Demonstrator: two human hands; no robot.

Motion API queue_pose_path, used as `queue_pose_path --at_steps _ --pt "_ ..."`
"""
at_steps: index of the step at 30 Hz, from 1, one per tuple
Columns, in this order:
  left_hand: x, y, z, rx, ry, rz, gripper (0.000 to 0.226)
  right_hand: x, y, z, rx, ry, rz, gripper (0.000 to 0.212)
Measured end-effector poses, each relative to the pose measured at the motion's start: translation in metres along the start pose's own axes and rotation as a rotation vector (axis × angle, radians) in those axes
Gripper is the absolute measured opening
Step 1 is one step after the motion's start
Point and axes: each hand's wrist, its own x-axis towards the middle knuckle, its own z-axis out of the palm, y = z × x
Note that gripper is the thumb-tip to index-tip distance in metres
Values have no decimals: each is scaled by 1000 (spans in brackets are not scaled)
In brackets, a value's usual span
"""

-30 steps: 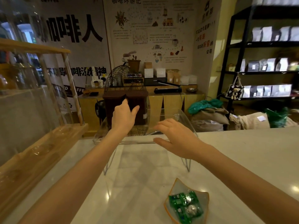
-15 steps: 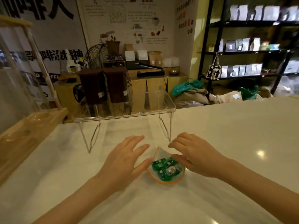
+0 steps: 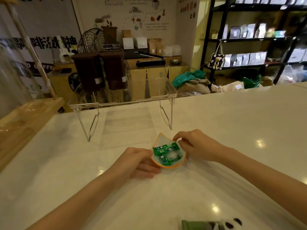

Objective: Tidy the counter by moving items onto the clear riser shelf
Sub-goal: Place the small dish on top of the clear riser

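Head view: a small dish (image 3: 158, 141) with an orange rim sits on the white counter (image 3: 232, 130), holding several green-wrapped candies (image 3: 166, 154). The dish is roughly teardrop-shaped; its pointed tip aims away from the person, toward the clear riser shelf (image 3: 123, 102), and its rounded end faces the person, so its long axis runs front to back with a slight lean to the left at the tip. The left hand (image 3: 134, 162) lies against the dish's left edge, fingers curled and partly tucked under the near-left rim, thumb on the rim. The right hand (image 3: 196, 146) closes on the far-right edge, thumb and forefinger pinching the rim beside the candies. The dish therefore lies between the two hands, gripped on both sides; whether it has left the counter I cannot tell. The riser shelf stands beyond the dish on wire legs, with two dark brown containers (image 3: 101, 70) on its left part. A wooden stand (image 3: 25, 120) borders the counter at far left. A blurred green object (image 3: 199, 225) shows at the bottom edge.
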Motion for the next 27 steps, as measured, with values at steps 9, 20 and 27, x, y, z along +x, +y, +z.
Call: queue_pose_path --at_steps 9,20,27 --pt "-9 22 -7 -150 -62 21 19 10 -12 -27 194 126 0 20" --pt "-7 109 -26 -238 3 324 29 60 -42 -100 671 507 -38 13" --pt "37 151 -28 -331 59 329 20 118 -32 -131 721 574 47 15"
